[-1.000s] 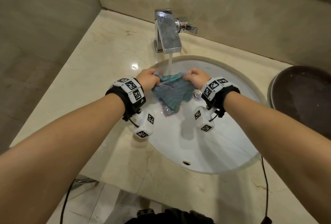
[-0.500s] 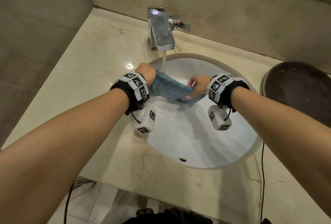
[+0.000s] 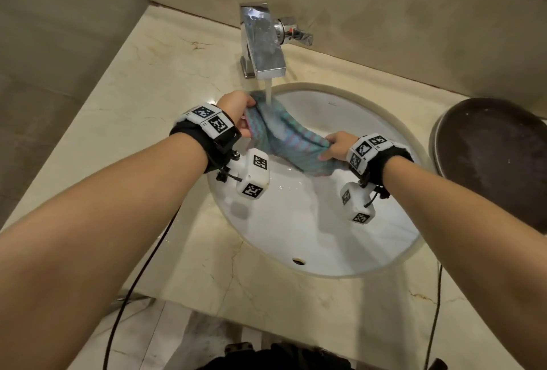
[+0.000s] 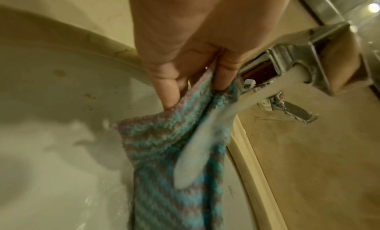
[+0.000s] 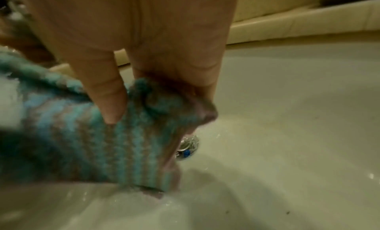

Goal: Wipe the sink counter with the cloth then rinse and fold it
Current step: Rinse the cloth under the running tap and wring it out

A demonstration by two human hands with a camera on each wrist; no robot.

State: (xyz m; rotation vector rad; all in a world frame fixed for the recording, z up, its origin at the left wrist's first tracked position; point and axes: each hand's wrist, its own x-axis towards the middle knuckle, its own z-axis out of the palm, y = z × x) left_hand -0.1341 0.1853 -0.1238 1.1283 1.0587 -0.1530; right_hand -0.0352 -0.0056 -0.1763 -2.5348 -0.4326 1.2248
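A teal and pink striped cloth (image 3: 284, 138) hangs stretched over the white sink basin (image 3: 310, 227). Water runs from the chrome faucet (image 3: 262, 41) onto the cloth's upper end. My left hand (image 3: 236, 110) pinches that end near the stream; in the left wrist view its fingers (image 4: 223, 74) clamp the cloth (image 4: 164, 152). My right hand (image 3: 337, 146) grips the lower end further right; the right wrist view has its fingers (image 5: 107, 93) curled round the bunched cloth (image 5: 98, 139) just above the drain (image 5: 188, 148).
The beige marble counter (image 3: 154, 79) surrounds the basin, with walls at the left and back. A dark round tray (image 3: 497, 156) sits on the counter at the right. The faucet lever (image 3: 296, 33) points right. Cables hang off the counter's front edge.
The hands have drawn apart, the right one down and to the right, so the bunched cloth now spreads out under the stream.
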